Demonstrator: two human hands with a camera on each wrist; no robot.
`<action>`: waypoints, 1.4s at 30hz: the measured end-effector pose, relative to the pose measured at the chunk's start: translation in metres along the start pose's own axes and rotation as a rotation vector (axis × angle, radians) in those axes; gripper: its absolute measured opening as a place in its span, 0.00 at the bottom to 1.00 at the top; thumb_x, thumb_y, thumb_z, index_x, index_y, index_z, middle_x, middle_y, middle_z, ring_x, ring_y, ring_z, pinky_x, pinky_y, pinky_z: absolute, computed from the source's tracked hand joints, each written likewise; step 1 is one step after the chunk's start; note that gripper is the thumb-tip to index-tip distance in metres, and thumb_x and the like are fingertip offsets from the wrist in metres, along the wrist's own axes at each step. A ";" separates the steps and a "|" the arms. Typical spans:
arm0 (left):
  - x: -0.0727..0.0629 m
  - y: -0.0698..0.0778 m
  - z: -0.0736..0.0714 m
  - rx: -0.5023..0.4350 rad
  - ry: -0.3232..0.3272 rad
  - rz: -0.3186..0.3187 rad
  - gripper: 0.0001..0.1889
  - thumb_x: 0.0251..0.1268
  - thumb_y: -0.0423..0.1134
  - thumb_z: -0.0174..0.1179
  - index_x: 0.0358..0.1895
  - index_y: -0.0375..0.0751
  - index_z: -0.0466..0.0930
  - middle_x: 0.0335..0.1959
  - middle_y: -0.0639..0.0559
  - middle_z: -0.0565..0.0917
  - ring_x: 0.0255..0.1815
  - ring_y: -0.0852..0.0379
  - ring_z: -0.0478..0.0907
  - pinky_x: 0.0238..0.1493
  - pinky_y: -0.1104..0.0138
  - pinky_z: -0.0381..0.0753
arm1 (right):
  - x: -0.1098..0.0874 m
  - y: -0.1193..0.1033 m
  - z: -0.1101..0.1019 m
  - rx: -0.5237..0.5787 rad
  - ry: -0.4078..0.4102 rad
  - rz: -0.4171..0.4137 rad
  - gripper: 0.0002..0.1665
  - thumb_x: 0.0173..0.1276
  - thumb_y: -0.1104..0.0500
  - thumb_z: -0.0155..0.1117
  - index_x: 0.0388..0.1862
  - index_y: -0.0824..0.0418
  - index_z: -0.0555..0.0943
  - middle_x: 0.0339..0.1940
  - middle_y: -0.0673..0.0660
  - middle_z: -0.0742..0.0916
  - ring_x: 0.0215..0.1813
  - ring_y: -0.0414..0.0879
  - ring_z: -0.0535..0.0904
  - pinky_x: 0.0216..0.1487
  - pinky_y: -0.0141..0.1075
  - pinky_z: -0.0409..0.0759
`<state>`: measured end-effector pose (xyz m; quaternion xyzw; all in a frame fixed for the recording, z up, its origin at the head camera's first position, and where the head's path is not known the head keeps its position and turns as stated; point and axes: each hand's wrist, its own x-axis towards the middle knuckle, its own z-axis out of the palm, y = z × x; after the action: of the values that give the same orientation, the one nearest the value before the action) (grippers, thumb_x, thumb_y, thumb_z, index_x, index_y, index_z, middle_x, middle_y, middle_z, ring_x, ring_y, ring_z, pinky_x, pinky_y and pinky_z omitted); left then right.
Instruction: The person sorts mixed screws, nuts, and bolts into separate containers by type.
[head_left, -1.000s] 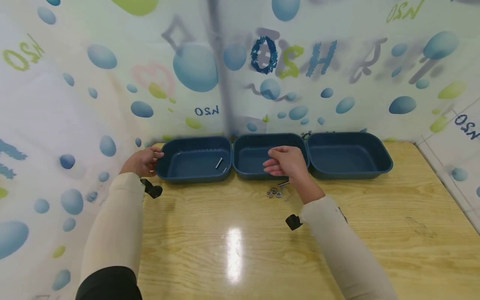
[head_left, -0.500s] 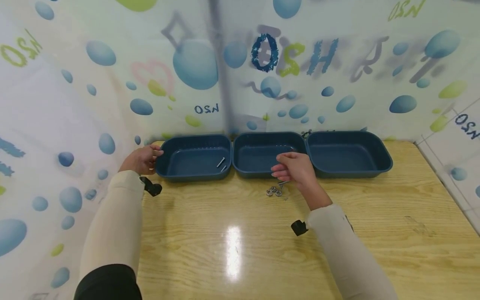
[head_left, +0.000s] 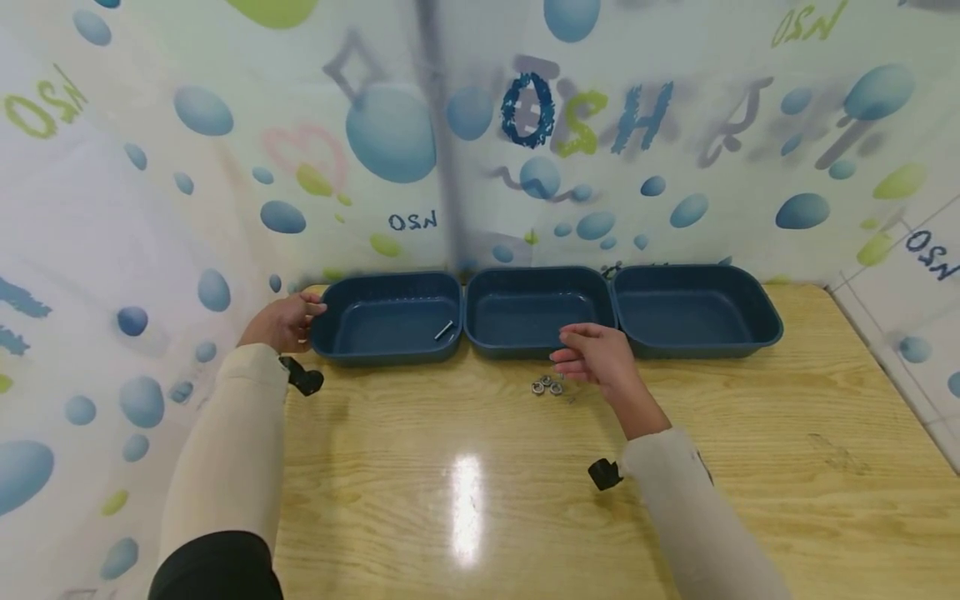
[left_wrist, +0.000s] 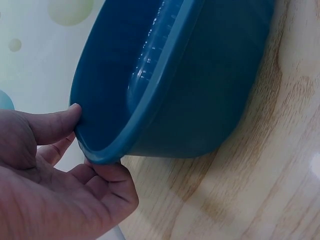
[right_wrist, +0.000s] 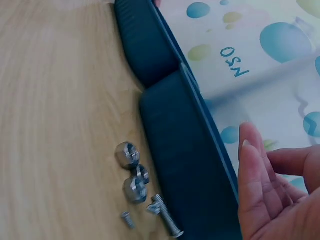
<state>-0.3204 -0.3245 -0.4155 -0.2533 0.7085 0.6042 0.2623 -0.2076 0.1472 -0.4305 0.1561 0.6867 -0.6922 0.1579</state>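
My left hand [head_left: 285, 323] grips the left end of the left blue tray [head_left: 386, 358], thumb at the rim and fingers curled under it in the left wrist view. A metal bolt [head_left: 444, 330] lies in that tray's right part. My right hand [head_left: 600, 354] hovers by the front rim of the middle tray [head_left: 517, 348], fingers relaxed with nothing visible between them. Below it on the table sit three hex nuts [right_wrist: 135, 190] in a cluster. Beside them in the right wrist view lie a long bolt [right_wrist: 169, 215] and a small screw [right_wrist: 127, 219].
A third blue tray [head_left: 697, 348] stands at the right end of the row. All three stand on a wooden table [head_left: 375, 483], against a patterned wall covering [head_left: 480, 200]. A black wrist camera [head_left: 604, 474] sticks out from my right sleeve.
My right hand has drawn back from over the middle tray, toward me and slightly right. The bolt in the left tray has rolled a little. My left hand stays on the rim.
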 end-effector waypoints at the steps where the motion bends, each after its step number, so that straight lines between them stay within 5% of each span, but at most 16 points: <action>1: 0.000 0.000 0.000 0.001 -0.002 -0.001 0.03 0.78 0.40 0.46 0.48 0.52 0.65 0.44 0.51 0.62 0.46 0.54 0.61 0.46 0.65 0.67 | 0.000 0.003 -0.001 0.004 -0.001 0.004 0.25 0.74 0.54 0.58 0.65 0.63 0.72 0.27 0.52 0.88 0.26 0.42 0.86 0.38 0.38 0.85; 28: 0.002 0.000 0.001 0.005 0.005 -0.005 0.03 0.78 0.41 0.46 0.48 0.53 0.65 0.44 0.51 0.62 0.46 0.53 0.61 0.44 0.65 0.68 | 0.013 0.049 -0.012 0.031 0.024 0.076 0.24 0.73 0.61 0.57 0.66 0.65 0.72 0.25 0.53 0.88 0.22 0.41 0.85 0.23 0.31 0.82; 42: -0.004 0.003 0.003 -0.014 -0.010 -0.014 0.03 0.78 0.40 0.45 0.49 0.52 0.65 0.44 0.51 0.62 0.46 0.54 0.61 0.43 0.65 0.68 | 0.023 0.058 -0.011 -0.057 0.057 0.067 0.23 0.73 0.64 0.54 0.67 0.63 0.73 0.21 0.54 0.87 0.19 0.41 0.83 0.19 0.32 0.80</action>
<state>-0.3192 -0.3214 -0.4114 -0.2573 0.7012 0.6084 0.2683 -0.2033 0.1575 -0.4927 0.1942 0.7047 -0.6620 0.1656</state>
